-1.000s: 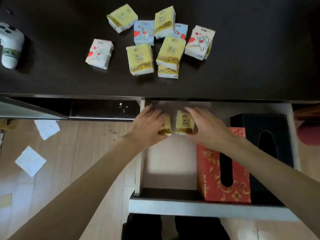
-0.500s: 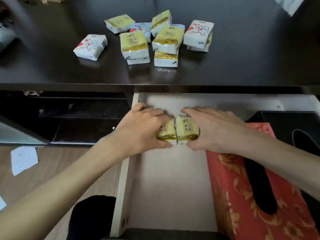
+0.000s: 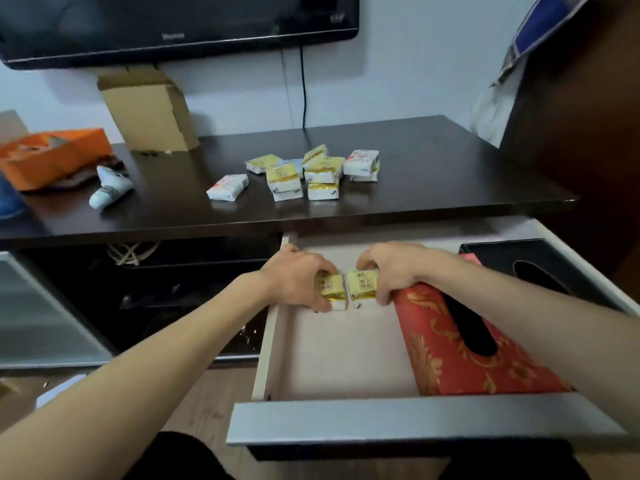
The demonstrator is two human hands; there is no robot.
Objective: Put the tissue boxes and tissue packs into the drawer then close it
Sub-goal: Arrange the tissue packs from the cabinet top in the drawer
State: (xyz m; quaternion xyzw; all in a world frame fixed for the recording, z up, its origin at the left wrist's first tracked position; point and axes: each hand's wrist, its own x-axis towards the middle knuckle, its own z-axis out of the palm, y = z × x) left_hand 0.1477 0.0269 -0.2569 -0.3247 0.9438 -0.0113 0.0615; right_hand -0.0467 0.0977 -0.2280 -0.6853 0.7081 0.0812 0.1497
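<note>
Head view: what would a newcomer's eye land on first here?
Both hands, left hand and right hand, each press a yellow tissue pack at the back of the open drawer. A red patterned tissue box lies in it at right. More packs sit clustered on the dark tabletop.

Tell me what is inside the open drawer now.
The drawer holds a red tissue box, a black tissue box behind it, and two yellow tissue packs gripped by the left hand and right hand. Forearms cover the right part.

tabletop (image 3: 433, 174): glossy dark wood | yellow packs (image 3: 330, 289): shiny plastic wrap | drawer (image 3: 346, 344): matt pale floor
</note>
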